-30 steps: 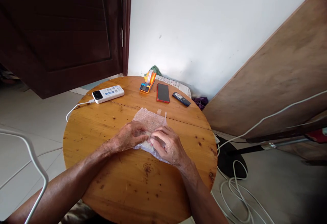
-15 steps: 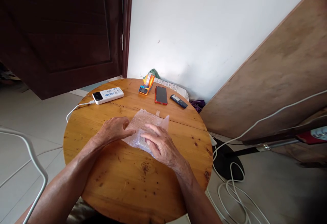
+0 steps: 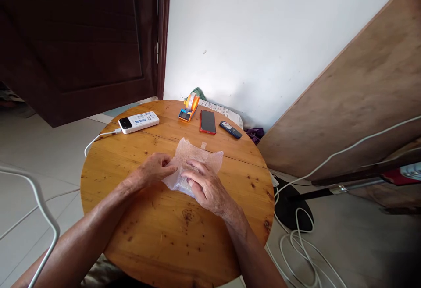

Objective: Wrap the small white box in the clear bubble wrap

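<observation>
Head view, from left to right:
- A dark brown panelled wooden door [image 3: 75, 38] stood at the far left.
- A white rectangular power bank [image 3: 140, 122] with blue print lay on the left far part of the round yellow-brown wooden table [image 3: 158, 231], a white cable [image 3: 101, 135] plugged into its left end.
- The left hand [image 3: 153, 168] was partly curled, thumb and fingers slightly apart at the left edge of the bubble wrap; whether it pinched that edge, I cannot tell.
- An orange plastic tape dispenser [image 3: 189, 108] stood near the table's far edge.
- The crumpled sheet of clear, pinkish bubble wrap [image 3: 184, 154] lay mid-table, between and beneath the hands.
- The right hand [image 3: 208, 187] was half open, fingers spread over the wrap, gripping nothing visibly.
- A black-screened, red-edged phone [image 3: 207, 122] lay beyond it.
- A dark blue oblong handheld device [image 3: 230, 129] lay just right of the phone.
</observation>
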